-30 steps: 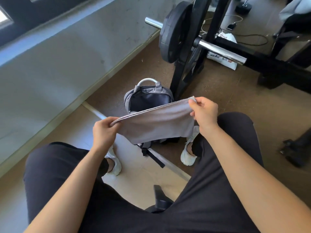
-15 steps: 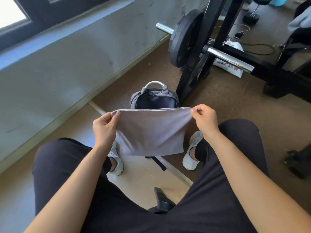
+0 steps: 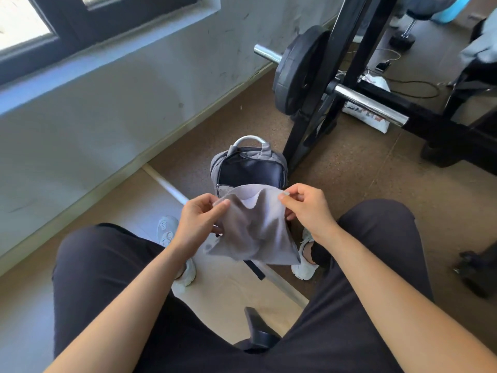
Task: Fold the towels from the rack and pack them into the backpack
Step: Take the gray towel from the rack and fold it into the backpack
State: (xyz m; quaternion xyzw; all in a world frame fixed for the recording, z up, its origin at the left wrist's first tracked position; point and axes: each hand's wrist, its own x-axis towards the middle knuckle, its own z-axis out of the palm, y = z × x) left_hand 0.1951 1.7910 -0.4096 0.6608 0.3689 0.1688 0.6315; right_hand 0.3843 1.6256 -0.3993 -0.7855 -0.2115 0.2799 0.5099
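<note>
Hands moved closer together; towel now slack, bunched.

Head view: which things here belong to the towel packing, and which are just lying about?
Part of the job: grey towel, pinched by the left hand and right hand; open backpack on the floor.
Just lying about: weight plate on its bar, cable, white packet.
</note>
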